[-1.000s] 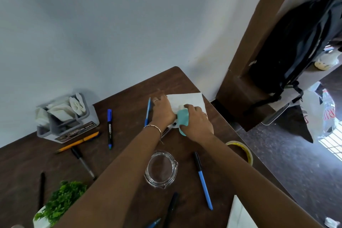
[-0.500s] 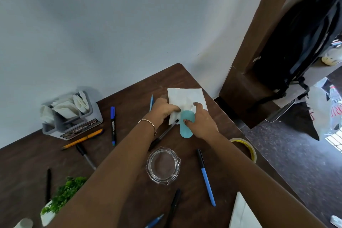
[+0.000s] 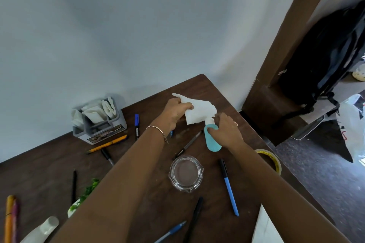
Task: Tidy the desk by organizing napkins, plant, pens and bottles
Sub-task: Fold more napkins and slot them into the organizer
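Observation:
My left hand pinches a white napkin and holds it lifted above the brown desk. My right hand grips a small teal bottle with a white cap, its top just under the napkin's lower edge. A grey organizer at the back left holds folded napkins. Several pens lie scattered: a blue marker, an orange pen, a black pen and a blue pen. A green plant in a white pot shows beside my left forearm.
A clear glass jar stands between my forearms. A yellow tape roll sits at the desk's right edge. A white bottle and coloured pens lie at the bottom left. White paper is at the bottom right. A black backpack hangs to the right.
The napkin lay flat on the desk; my left hand has lifted it. My right hand has raised the teal bottle and drawn it back toward me.

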